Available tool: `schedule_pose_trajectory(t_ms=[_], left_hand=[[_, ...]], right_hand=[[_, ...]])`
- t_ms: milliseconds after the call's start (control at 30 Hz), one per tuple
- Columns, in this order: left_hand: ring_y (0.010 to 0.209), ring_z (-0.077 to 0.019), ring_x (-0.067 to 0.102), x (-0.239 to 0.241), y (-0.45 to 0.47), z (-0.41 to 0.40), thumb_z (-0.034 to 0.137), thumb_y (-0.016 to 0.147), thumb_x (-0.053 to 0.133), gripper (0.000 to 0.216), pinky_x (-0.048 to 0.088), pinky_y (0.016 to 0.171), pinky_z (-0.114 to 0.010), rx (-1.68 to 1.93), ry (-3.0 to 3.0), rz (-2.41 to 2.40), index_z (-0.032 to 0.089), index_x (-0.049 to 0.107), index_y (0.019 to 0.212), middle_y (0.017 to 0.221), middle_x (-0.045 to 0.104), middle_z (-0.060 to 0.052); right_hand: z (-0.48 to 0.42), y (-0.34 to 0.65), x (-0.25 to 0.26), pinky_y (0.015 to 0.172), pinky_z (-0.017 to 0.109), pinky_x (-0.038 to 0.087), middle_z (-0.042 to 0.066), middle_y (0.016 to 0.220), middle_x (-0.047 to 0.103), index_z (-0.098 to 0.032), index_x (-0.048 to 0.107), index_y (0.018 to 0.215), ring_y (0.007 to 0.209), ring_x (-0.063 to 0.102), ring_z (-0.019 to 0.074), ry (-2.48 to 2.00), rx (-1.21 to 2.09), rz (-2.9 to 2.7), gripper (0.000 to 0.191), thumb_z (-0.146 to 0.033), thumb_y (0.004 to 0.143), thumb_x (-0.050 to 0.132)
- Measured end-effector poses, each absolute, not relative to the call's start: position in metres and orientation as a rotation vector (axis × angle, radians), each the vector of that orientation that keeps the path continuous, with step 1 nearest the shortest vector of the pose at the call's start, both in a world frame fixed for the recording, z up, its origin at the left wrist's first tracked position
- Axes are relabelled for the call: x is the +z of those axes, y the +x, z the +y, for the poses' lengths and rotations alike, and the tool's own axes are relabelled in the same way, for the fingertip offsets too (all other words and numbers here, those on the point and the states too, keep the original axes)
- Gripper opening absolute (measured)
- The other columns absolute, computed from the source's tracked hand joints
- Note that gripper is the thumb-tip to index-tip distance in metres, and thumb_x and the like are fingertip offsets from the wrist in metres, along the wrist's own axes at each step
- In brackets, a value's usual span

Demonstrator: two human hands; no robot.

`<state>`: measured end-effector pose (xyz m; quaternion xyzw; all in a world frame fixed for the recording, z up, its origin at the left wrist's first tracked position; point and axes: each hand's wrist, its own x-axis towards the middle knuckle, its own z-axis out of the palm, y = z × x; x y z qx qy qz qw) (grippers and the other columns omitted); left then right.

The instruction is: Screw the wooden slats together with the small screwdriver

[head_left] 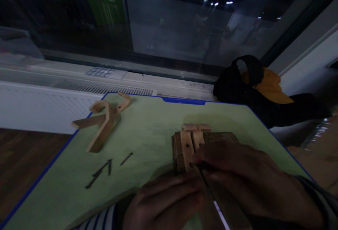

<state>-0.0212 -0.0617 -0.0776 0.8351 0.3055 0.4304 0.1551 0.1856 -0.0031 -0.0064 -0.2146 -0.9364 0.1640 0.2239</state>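
Observation:
Two curved wooden hooks with drilled holes, the left hook [186,149] and the right hook [198,139], lie side by side across a brown ridged block [179,156]. Their long strips run down toward me with a narrow gap between them. My left hand [163,200] is closed against the left strip, its fingertips near the block's lower edge. From the right, my right hand [245,177] reaches over the right hook, fingers pinched near the holes. Part of both hooks is hidden under my fingers.
On the green board [148,131] with a blue rim, more wooden hooks [105,124] stand at the back left, overhanging the edge. Several dark screws or nails [99,173] lie left of my hands. A black and orange bag or garment [245,78] sits behind, right. A radiator [52,103] is at left.

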Motion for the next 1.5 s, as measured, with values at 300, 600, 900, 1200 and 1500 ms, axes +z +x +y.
schedule_pose_trajectory(t_ms=[300, 600, 900, 1200, 1500], left_hand=[[0.091, -0.019, 0.069, -0.076, -0.021, -0.051, 0.028, 0.081, 0.064, 0.023, 0.058, 0.08, -0.028, 1.374, 2.087, 0.878, 0.017, 0.065, 0.101, 0.098, 0.073, -0.008], [0.089, -0.0168, 0.063, -0.069, -0.01, -0.016, 0.016, 0.079, 0.067, 0.018, 0.052, 0.082, -0.03, 1.027, 1.865, 0.983, 0.022, 0.071, 0.096, 0.093, 0.068, -0.002], [0.079, -0.0159, 0.061, -0.073, -0.01, -0.005, 0.015, 0.085, 0.059, 0.013, 0.05, 0.074, -0.029, 1.097, 2.104, 0.829, 0.018, 0.069, 0.076, 0.078, 0.065, -0.001], [0.082, -0.0149, 0.061, -0.074, -0.017, -0.003, 0.008, 0.087, 0.048, 0.022, 0.049, 0.077, -0.026, 1.074, 2.149, 0.694, 0.018, 0.057, 0.069, 0.078, 0.064, 0.0], [0.066, -0.015, 0.061, -0.068, -0.015, 0.0, 0.018, 0.08, 0.065, 0.017, 0.048, 0.064, -0.026, 1.163, 2.099, 0.838, 0.018, 0.061, 0.064, 0.061, 0.062, 0.002]], right_hand=[[0.0, 0.187, 0.009, 0.081, 0.027, 0.049, 0.006, 0.105, 0.066, -0.02, 0.046, 0.115, 0.096, 0.063, 0.0155, -0.656, 0.385, -2.68, 0.025, -0.017, 0.091, 0.046], [0.005, 0.18, 0.033, 0.076, 0.023, 0.046, 0.005, 0.101, 0.061, -0.016, 0.045, 0.115, 0.089, 0.058, 0.0123, -0.571, 0.37, -2.896, 0.023, -0.02, 0.092, 0.045], [0.013, 0.174, 0.045, 0.072, 0.03, 0.042, 0.006, 0.093, 0.06, -0.016, 0.047, 0.106, 0.082, 0.053, 0.0171, -0.587, 0.238, -3.04, 0.018, -0.017, 0.087, 0.05], [0.014, 0.162, 0.047, 0.055, 0.032, 0.037, 0.003, 0.077, 0.058, -0.019, 0.049, 0.088, 0.066, 0.051, 0.0178, -0.56, 0.203, -3.096, 0.008, -0.018, 0.083, 0.054], [0.007, 0.162, 0.043, 0.061, 0.029, 0.042, 0.006, 0.085, 0.063, -0.014, 0.045, 0.104, 0.071, 0.058, 0.017, -0.722, 0.231, -3.061, 0.021, -0.015, 0.084, 0.052]])
